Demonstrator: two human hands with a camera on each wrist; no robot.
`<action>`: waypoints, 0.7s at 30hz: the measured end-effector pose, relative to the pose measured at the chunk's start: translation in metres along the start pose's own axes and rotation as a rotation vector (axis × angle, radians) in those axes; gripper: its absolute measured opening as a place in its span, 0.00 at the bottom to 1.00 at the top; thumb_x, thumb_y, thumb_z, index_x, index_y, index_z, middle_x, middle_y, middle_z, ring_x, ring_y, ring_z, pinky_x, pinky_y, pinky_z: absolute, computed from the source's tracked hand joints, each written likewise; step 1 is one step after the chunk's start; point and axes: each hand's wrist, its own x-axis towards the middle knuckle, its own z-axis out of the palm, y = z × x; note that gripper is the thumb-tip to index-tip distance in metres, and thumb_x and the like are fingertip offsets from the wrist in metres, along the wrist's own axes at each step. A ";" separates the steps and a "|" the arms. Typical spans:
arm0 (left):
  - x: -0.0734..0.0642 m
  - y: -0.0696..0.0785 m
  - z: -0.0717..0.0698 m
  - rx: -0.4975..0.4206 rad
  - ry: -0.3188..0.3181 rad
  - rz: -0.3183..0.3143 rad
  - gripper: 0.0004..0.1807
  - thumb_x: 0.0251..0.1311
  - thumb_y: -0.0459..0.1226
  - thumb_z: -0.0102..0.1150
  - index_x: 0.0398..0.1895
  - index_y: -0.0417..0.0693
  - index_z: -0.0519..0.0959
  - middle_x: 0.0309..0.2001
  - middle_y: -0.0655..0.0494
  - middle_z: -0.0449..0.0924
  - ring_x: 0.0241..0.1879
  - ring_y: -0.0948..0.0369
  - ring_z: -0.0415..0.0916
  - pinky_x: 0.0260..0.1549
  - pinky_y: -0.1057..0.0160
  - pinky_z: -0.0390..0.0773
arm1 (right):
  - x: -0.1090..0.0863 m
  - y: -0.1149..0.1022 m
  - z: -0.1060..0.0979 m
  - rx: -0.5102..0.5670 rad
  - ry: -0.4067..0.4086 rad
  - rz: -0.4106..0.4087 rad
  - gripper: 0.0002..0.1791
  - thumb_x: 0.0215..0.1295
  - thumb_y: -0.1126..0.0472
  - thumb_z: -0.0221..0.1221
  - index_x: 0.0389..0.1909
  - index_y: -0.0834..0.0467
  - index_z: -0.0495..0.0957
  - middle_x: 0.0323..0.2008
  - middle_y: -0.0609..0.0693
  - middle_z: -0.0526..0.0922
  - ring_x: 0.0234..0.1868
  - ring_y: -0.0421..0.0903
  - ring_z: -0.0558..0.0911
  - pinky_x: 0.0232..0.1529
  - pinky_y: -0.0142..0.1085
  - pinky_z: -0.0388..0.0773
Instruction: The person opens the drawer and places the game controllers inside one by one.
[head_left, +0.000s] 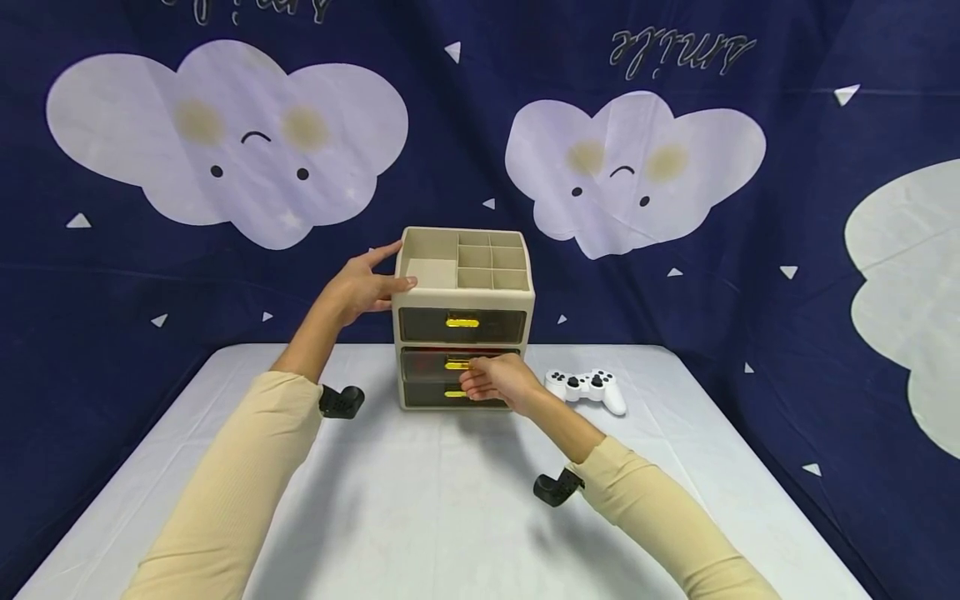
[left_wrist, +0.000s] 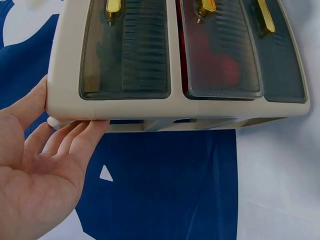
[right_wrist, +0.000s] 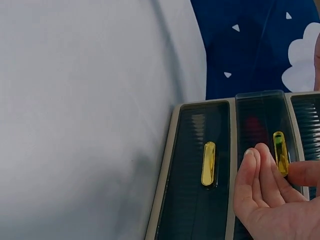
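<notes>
A cream desktop drawer organizer (head_left: 465, 296) stands on the table, with dark translucent drawers and gold handles. My left hand (head_left: 362, 287) grips its upper left corner, thumb on the top front edge and fingers along the side, as the left wrist view (left_wrist: 47, 160) shows close up. The middle drawer (left_wrist: 220, 55) juts out slightly, and something red shows through its front. At that drawer's gold handle (right_wrist: 281, 150), my right hand (right_wrist: 275, 195) pinches the handle's end between thumb and fingers. The top drawer (head_left: 495, 327) and bottom drawer (right_wrist: 192, 165) sit flush.
A white game controller (head_left: 587, 387) lies on the white-covered table (head_left: 420, 500), right of the organizer. Behind hangs a dark blue cloth (head_left: 450, 150) with cloud faces. The organizer's top has a large open compartment and several small ones.
</notes>
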 end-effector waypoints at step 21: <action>0.001 0.000 0.001 -0.016 0.001 -0.009 0.48 0.68 0.37 0.65 0.83 0.67 0.48 0.79 0.43 0.55 0.69 0.46 0.71 0.67 0.48 0.73 | 0.012 0.004 -0.001 -0.012 0.032 -0.069 0.19 0.75 0.62 0.53 0.41 0.76 0.83 0.26 0.53 0.86 0.26 0.42 0.85 0.35 0.34 0.87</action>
